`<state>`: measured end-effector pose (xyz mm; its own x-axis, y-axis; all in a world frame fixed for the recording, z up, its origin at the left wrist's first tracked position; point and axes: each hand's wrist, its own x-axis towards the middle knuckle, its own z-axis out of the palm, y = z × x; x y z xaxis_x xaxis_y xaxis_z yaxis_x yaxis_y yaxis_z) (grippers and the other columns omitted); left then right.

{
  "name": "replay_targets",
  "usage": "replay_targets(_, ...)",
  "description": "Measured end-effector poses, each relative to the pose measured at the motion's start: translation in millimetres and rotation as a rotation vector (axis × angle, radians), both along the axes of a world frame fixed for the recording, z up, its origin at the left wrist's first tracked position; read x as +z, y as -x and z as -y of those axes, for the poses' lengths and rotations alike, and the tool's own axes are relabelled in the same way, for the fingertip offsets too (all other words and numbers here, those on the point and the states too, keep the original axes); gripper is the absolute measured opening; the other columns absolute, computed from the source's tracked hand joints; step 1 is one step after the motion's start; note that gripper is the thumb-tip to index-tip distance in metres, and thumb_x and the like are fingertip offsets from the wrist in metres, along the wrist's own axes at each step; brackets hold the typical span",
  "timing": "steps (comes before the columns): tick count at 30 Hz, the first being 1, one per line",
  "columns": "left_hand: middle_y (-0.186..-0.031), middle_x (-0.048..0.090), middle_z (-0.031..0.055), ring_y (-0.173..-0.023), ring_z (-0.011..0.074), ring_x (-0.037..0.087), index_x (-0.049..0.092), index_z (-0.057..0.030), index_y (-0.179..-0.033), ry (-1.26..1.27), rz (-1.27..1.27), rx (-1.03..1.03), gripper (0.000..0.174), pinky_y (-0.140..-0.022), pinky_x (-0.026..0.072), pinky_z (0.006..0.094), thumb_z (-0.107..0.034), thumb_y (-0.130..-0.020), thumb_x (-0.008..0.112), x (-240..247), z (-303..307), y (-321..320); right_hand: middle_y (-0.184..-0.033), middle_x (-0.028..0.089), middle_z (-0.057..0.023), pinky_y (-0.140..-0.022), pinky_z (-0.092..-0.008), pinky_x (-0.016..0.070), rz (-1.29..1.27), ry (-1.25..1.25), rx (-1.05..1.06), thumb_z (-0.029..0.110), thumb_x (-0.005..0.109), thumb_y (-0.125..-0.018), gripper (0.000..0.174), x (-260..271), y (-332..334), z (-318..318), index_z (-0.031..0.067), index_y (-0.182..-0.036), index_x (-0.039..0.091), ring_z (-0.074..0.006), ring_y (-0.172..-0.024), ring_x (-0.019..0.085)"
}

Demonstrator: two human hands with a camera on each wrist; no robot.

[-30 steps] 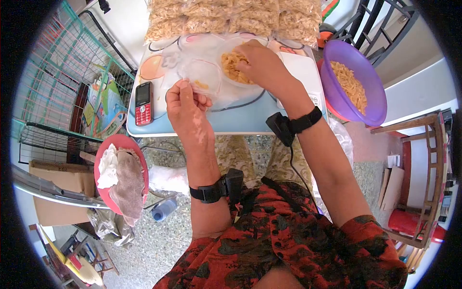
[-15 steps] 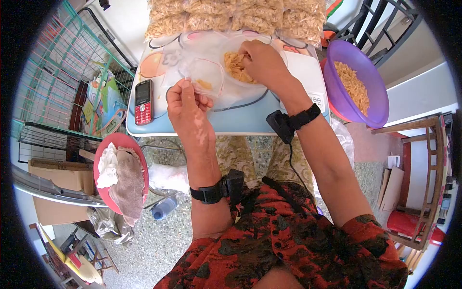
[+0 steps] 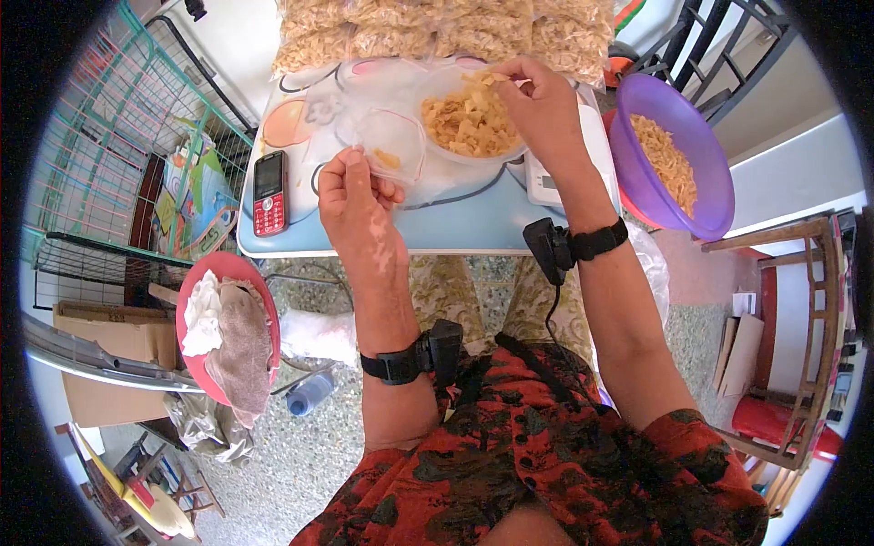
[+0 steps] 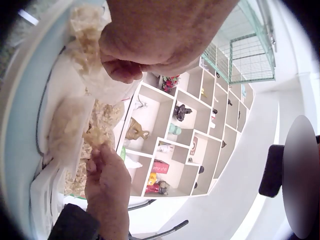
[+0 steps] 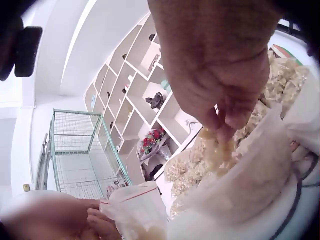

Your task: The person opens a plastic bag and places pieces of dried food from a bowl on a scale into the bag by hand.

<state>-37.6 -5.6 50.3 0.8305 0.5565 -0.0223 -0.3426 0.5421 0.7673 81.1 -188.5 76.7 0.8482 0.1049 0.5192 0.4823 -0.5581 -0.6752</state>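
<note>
Over the blue table [image 3: 437,235], your left hand [image 3: 357,207] pinches the zip bag [image 3: 391,141] open; hold it steady while your right hand [image 3: 546,107] pinches snack chips [image 3: 466,123] above the bowl [image 3: 496,156].

Head view down over table [image 3: 455,232]; wrist views close, upward (sharing shelves [image 4: 170,145]).

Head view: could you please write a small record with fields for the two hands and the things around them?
left hand: pinches the edge of a clear bag
right hand: pinches snacks over the clear bowl
table: holds the clear bowl, a red phone, a white scale
purple bowl: right of the table, holds more snacks
</note>
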Motion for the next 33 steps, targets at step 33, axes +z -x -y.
replay_targets(33,-0.073,0.052,-0.0003,-0.059,0.0082,0.047,0.056,-0.0038,-0.1,-0.026,-0.016,0.002,0.016,-0.052,0.041,0.0245,-0.019,-0.096,0.059,10.5,4.9,4.3,-0.097,0.061,-0.0177,-0.074,-0.0481,0.0505,-0.037,0.631,0.196,0.014,0.06,-0.079,0.023,7.8,16.3,13.5,0.0062,-0.101,0.057,-0.0375,-0.088,0.062)
